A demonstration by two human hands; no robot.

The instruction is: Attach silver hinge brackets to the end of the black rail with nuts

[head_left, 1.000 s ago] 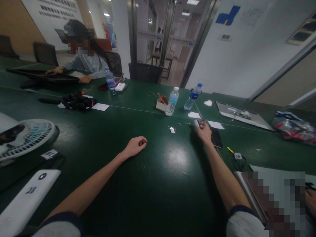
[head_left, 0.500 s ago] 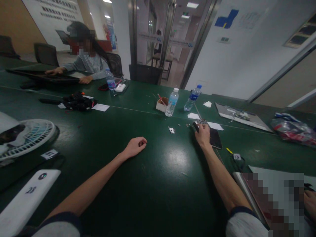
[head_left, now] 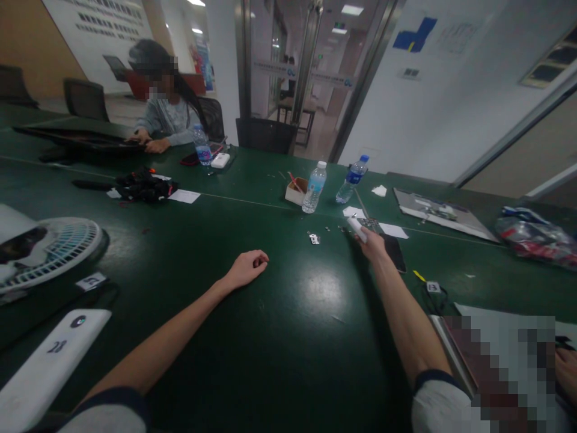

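My left hand (head_left: 247, 267) rests on the green table (head_left: 288, 337) with its fingers curled into a loose fist and nothing in it. My right hand (head_left: 372, 243) is stretched out far ahead and holds a small white remote with dark buttons (head_left: 362, 227), lifted a little off the table. A dark phone (head_left: 393, 251) lies flat just right of that hand. A few small metal parts (head_left: 314, 238) lie left of it.
Two water bottles (head_left: 314, 186) (head_left: 352, 178) and a small box (head_left: 296, 188) stand beyond the remote. A white fan (head_left: 47, 249) lies at left, a white device marked 28 (head_left: 49, 361) near me. Another person (head_left: 167, 114) sits at the far left end. Papers and a tray (head_left: 439, 210) are at right.
My right hand has closed on the remote and lifted it, turning its white end toward the left. The person at the far end drew both hands together. My left hand stayed still.
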